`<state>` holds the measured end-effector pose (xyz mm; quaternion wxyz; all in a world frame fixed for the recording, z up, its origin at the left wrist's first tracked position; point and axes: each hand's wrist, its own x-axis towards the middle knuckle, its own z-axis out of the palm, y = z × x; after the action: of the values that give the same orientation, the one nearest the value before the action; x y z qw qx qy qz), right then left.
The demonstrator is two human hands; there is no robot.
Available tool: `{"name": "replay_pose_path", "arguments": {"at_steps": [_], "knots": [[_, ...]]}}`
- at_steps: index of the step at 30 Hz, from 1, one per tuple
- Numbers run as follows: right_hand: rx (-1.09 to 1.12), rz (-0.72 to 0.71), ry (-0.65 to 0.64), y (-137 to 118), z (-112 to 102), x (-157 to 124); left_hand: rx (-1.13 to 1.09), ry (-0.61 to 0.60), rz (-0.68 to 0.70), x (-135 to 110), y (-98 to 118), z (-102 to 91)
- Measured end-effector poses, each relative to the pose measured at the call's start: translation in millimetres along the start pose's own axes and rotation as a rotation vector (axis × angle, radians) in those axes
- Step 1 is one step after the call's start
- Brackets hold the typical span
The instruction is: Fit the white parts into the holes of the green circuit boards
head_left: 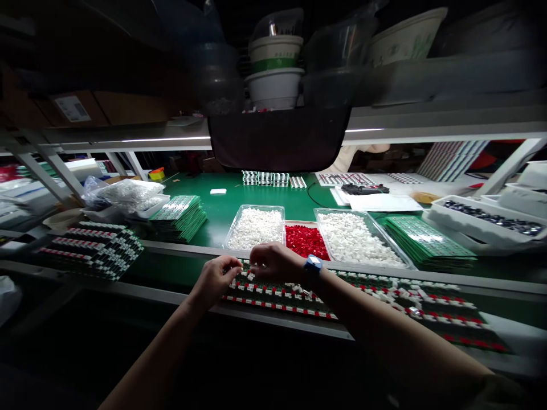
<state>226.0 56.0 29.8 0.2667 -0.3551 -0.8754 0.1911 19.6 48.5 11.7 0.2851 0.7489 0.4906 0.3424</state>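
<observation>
My left hand (217, 278) is closed in a pinch over the left end of a row of green circuit boards (273, 302). Those boards carry lines of small white and red connectors. Close beside it, my right hand (274, 262) curls with its fingertips bent down toward the boards. What either hand holds, if anything, is too small to make out. Loose white connectors (412, 293) lie scattered on the boards to the right. Just behind my hands stand a clear tray of white connectors (256, 223), a box of red connectors (305, 241) and a larger clear tray of white connectors (361, 239).
Bare green boards are stacked at left (179, 216) and right (427, 239). Populated boards (94, 247) pile up farther left. A white bin of dark parts (491, 219) stands at right. A shelf (427, 122) holding tubs crosses overhead. Another person's sleeve (342, 158) shows behind.
</observation>
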Motion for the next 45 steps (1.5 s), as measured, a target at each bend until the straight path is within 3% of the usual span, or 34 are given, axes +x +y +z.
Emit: {"name": "replay_pose_path", "arguments": {"at_steps": [5,10,17,45], "knots": [[0.088,0.175,0.077,-1.8,-10.5,-20.6,0.217,-0.076,0.182,16.4,-0.3,3.8],[0.135,0.212,0.118,-2.6,-15.0,-38.7,0.364,-0.193,0.266,23.0,2.0,3.1],[0.15,0.241,0.113,2.0,-14.8,-53.2,0.406,-0.257,0.309,24.4,8.6,1.2],[0.112,0.25,0.094,-1.0,-12.6,-63.2,0.439,-0.254,0.42,26.3,2.5,1.4]]}}
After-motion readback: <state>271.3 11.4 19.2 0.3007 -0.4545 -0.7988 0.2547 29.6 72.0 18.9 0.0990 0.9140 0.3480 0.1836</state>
